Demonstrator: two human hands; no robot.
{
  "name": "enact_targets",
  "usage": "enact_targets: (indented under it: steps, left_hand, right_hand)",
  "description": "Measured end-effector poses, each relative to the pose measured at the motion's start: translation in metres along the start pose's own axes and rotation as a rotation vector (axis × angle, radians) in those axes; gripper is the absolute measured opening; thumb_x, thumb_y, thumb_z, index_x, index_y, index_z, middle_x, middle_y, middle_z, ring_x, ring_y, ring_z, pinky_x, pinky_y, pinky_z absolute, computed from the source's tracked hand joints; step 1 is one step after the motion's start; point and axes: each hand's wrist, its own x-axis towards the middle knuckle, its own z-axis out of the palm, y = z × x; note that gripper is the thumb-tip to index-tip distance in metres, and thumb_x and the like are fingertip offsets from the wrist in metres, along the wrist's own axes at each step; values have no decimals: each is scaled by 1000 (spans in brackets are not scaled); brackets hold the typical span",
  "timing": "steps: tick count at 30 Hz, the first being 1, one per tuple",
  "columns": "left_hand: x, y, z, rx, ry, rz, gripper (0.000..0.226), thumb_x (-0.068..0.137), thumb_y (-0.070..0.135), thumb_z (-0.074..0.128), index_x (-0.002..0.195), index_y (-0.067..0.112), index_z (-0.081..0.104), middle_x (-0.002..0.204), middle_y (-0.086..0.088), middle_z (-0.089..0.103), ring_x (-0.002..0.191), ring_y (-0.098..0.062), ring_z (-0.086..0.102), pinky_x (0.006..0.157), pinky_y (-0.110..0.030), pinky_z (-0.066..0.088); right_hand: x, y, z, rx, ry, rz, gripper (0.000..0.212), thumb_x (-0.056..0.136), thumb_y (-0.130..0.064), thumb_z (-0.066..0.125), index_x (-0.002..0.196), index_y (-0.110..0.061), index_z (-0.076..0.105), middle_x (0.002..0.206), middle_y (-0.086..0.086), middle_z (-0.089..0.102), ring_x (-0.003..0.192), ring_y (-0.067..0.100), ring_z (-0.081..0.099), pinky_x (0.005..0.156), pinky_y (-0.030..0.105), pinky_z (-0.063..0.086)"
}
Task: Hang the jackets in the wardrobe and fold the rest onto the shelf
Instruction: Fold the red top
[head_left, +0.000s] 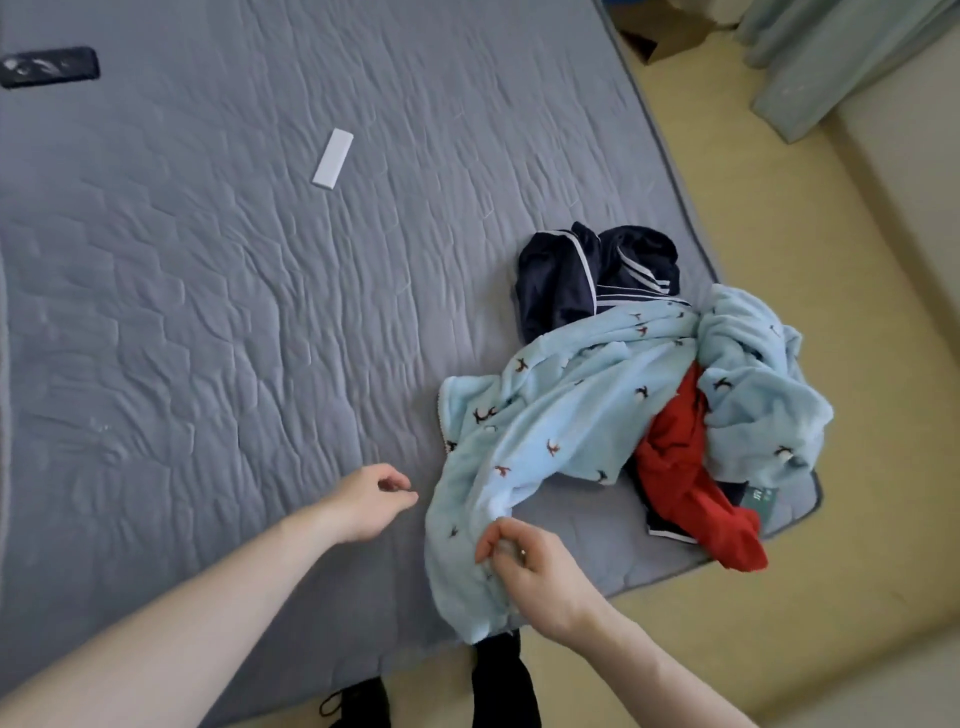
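- Three garments lay heaped near the right corner of a grey quilted mattress: a light-blue fleece garment with small dark bird prints, a red cloth item and a navy garment with white stripes.
- The fleece garment was spread over the navy one, and the red item was tucked among its folds and trailed toward the mattress edge.
- The right hand pinched a bunched edge of the fleece garment, fingers curled round the cloth.
- The left hand hovered just beside that edge over the bare mattress, fingers loosely curled and holding nothing.
- A small white rectangular block lay farther up the mattress, well apart from the pile.
- A dark flat device rested near the far left edge.
- Pale yellow flooring ran alongside the mattress, with a pale teal curtain at the upper right.
- Dark footwear showed at the bottom edge.
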Motion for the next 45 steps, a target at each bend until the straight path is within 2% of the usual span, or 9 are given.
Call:
enact_targets:
  steps: [5,9,14,20,24,28,32,37,45]
  left_hand:
    - [2,-20,-2,45,52,-38,17,91,35,74,105,29,68,118,4,69,109,-16,63,97,-30,46]
    - [8,3,15,87,53,36,13,90,39,73,102,38,67,116,12,67,105,-12,61,87,-28,45]
    - [24,52,49,67,40,111,15,88,38,72,102,38,68,110,10,70,95,-13,65,80,-28,47]
    - [44,93,84,3,-7,156,12,92,32,66,103,38,65,48,10,54,39,-6,42,52,-28,34]
    - [40,106,88,-6,-9,185,11,92,32,65,101,39,66,49,6,52,40,-7,42,52,-29,34]
    - [32,110,76,3,39,194,13,92,31,68,99,42,68,80,-5,71,57,-8,60,61,-24,47]
    - [34,110,65,32,97,244,13,91,29,70,95,42,69,110,14,63,85,5,64,69,-19,48]
    - [34,114,67,28,124,222,14,91,30,69,94,44,69,98,8,69,79,-6,68,66,-20,51]
    - [-7,124,57,41,141,319,23,94,20,69,108,38,65,120,16,58,94,8,63,68,-9,42]
  right_hand:
    - [5,68,29,-268,-122,181,37,94,-16,52,126,-31,65,134,-8,56,120,8,56,99,24,46]
    - [15,110,-11,-306,171,236,52,93,-15,61,143,-23,52,161,3,29,147,25,38,112,34,41]
    - [41,148,-126,-132,721,402,83,86,-28,78,155,-12,35,157,11,38,140,29,45,110,39,41]
    - [89,177,-187,81,698,533,70,82,-32,83,141,-8,54,129,15,67,124,39,63,104,46,51]
    - [105,178,-164,175,716,472,14,93,-21,67,104,-21,75,94,3,77,97,29,73,89,42,59]
    - [99,173,-163,152,978,443,23,87,-24,72,109,-21,64,118,5,65,111,26,63,94,35,49]
    - [105,194,-190,186,807,415,73,77,-36,87,136,-12,52,132,8,66,124,29,62,108,44,49]
    - [121,191,-180,87,700,419,8,95,-19,66,100,-21,72,99,0,74,105,27,67,87,27,44]
    - [-1,69,-143,471,581,-115,26,89,-22,45,76,1,48,69,-19,49,68,-3,45,64,13,38]
